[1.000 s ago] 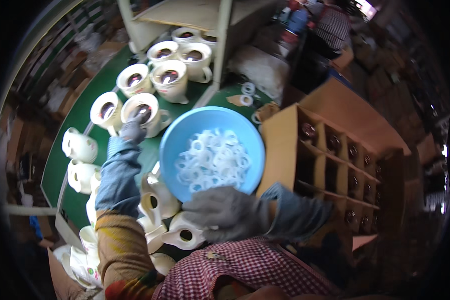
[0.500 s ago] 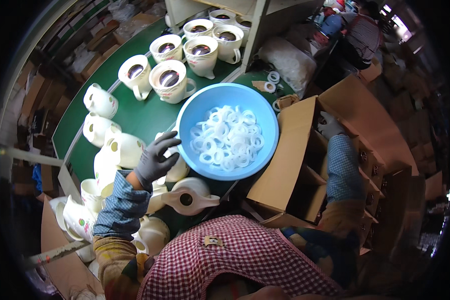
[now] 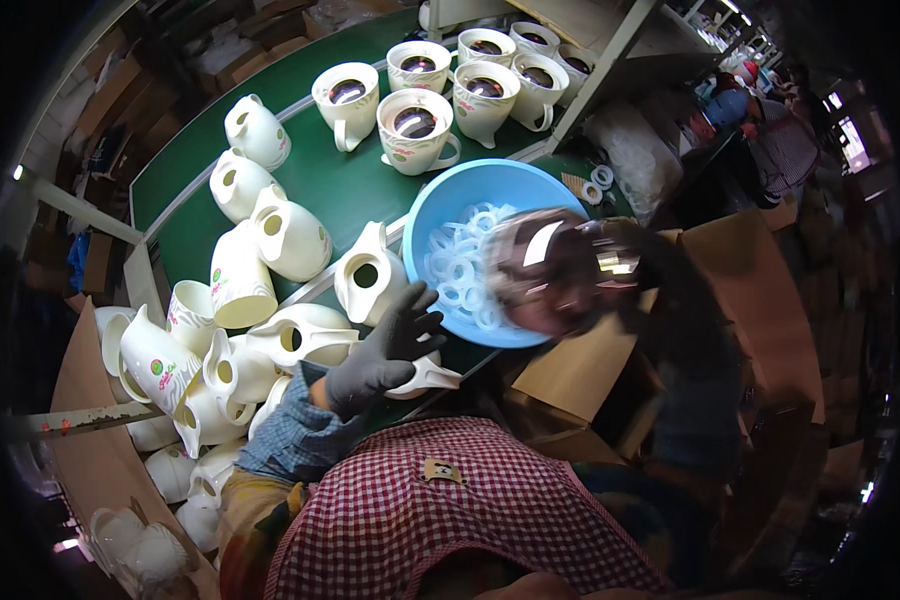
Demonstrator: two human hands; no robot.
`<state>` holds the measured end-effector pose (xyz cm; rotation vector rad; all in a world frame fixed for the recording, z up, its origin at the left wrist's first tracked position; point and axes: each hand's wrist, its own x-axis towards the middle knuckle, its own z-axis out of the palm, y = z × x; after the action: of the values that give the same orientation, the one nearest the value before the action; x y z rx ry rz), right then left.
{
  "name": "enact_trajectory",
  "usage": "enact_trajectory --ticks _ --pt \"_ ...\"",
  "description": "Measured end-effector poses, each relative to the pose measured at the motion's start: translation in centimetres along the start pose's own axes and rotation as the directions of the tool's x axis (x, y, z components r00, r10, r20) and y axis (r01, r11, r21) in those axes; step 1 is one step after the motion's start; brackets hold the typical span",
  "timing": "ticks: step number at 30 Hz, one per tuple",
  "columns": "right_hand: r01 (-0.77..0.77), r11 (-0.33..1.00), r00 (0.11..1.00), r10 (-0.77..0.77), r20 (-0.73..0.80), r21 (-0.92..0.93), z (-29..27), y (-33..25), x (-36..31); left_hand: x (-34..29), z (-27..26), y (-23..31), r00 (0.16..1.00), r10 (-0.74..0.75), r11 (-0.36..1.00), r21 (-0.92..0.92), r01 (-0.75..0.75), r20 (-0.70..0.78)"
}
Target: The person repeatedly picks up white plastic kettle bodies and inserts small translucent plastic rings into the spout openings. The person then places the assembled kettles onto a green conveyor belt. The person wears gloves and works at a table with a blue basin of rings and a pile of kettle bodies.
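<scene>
My right hand (image 3: 642, 262), dark and smeared by motion, holds a shiny, dark, rounded glass liner (image 3: 542, 272) over the right side of a light-blue bowl (image 3: 432, 200). Translucent white rings (image 3: 462, 262) fill the bowl, partly hidden by the liner. In a grey glove, my left hand (image 3: 385, 352) hangs with fingers apart and nothing in them. It is below the bowl's left rim, over a white jug (image 3: 430, 378) lying partly hidden beneath it. Just beyond its fingertips is another white jug (image 3: 366, 274) with a round dark hole.
An open cardboard box (image 3: 575, 372) stands right of the bowl. Several upright white jugs (image 3: 416, 130) with dark glossy insides stand at the back of the green table (image 3: 310, 205). More white jugs (image 3: 242, 275) lie on the left. A metal post (image 3: 602, 75) rises behind the bowl.
My right hand has come out of the cardboard box with the liner, moving left over the bowl. My left hand has moved down and away from the bowl's rim. The whole view has shifted.
</scene>
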<state>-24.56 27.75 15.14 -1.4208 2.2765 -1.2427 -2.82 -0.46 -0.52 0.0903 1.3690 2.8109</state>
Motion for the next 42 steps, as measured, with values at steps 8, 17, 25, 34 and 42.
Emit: enact_trajectory --ticks 8,17,25,34,42 --pt "-0.348 0.937 0.772 0.296 0.562 -0.015 14.0 5.7 13.8 -8.6 -3.1 -1.5 0.918 -0.049 0.846 -0.506 -0.171 -0.393" --pt "-0.168 0.448 0.551 0.781 0.293 -0.878 26.3 18.0 19.0 -12.9 -5.7 -0.1 0.896 0.029 0.878 -0.417 -0.235 -0.443" --pt "-0.374 0.564 0.618 0.744 0.255 -0.736 22.7 17.3 19.3 -12.3 -7.0 -1.1 0.864 0.132 0.894 -0.319 -0.316 -0.486" --pt "-0.215 0.364 0.543 0.816 0.198 -0.906 27.7 18.9 18.3 -12.7 -6.9 -2.0 0.862 0.062 0.897 -0.351 -0.270 -0.503" --pt "-0.248 0.544 0.620 0.725 0.300 -0.802 26.0 17.1 17.9 -13.6 -6.4 -2.1 0.862 0.092 0.865 -0.389 -0.318 -0.498"
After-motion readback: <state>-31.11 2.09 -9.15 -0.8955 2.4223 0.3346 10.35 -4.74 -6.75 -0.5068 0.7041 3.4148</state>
